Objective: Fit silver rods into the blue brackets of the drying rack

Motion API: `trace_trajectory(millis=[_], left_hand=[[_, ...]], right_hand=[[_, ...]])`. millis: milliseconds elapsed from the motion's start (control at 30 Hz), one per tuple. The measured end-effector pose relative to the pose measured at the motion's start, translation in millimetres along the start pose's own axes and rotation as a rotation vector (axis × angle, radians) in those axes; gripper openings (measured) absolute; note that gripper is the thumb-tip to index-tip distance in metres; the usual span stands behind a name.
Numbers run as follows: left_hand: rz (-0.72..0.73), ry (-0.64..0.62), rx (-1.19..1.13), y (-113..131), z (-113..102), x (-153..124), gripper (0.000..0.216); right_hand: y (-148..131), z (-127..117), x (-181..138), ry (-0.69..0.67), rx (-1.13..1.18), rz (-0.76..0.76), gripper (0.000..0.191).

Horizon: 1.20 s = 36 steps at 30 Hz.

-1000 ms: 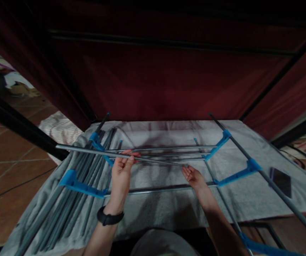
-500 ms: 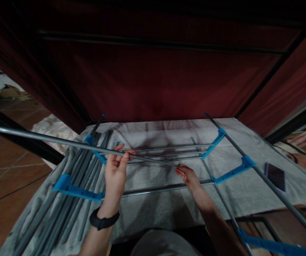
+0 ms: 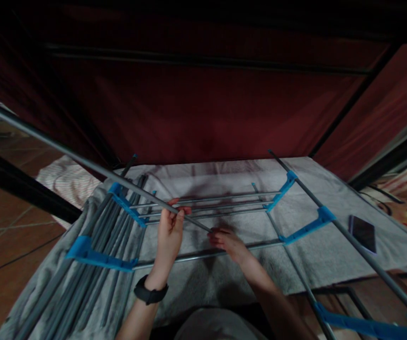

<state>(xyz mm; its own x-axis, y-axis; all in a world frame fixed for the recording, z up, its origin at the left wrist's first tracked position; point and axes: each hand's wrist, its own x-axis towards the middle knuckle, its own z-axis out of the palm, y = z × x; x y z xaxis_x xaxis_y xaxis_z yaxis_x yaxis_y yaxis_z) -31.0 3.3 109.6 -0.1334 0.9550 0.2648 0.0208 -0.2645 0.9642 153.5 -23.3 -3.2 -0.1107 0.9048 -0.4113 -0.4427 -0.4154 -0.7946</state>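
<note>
A long grey metal rod (image 3: 82, 162) runs from the upper left edge down to the middle of the picture. My left hand (image 3: 170, 231), with a black watch on the wrist, is closed round the rod near its lower part. My right hand (image 3: 229, 241) is closed on the rod's lower end. Below both hands lies a rack frame (image 3: 206, 203) of grey rods joined by blue plastic connectors (image 3: 97, 256) on a grey towel (image 3: 224, 274).
A bundle of loose grey rods (image 3: 93, 264) lies on the towel at the left. A dark phone (image 3: 362, 232) rests on the towel at the right. Another blue-jointed frame piece (image 3: 359, 321) sits at the bottom right. A dark red fabric wall (image 3: 206, 108) stands behind; tiled floor at the left.
The rod has swung from nearly level to steeply tilted, its left end rising towards the upper left. My right hand moved left along with the rod's end, closer to my left hand.
</note>
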Motion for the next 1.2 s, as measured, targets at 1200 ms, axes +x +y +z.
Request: trace_trajectory(millis=[1200], left_hand=[[0.405, -0.456, 0.967, -43.9, -51.7, 2.5, 0.043]], right_hand=[[-42.3, -56.7, -2.3, 0.217, 0.060, -0.115, 0.025]])
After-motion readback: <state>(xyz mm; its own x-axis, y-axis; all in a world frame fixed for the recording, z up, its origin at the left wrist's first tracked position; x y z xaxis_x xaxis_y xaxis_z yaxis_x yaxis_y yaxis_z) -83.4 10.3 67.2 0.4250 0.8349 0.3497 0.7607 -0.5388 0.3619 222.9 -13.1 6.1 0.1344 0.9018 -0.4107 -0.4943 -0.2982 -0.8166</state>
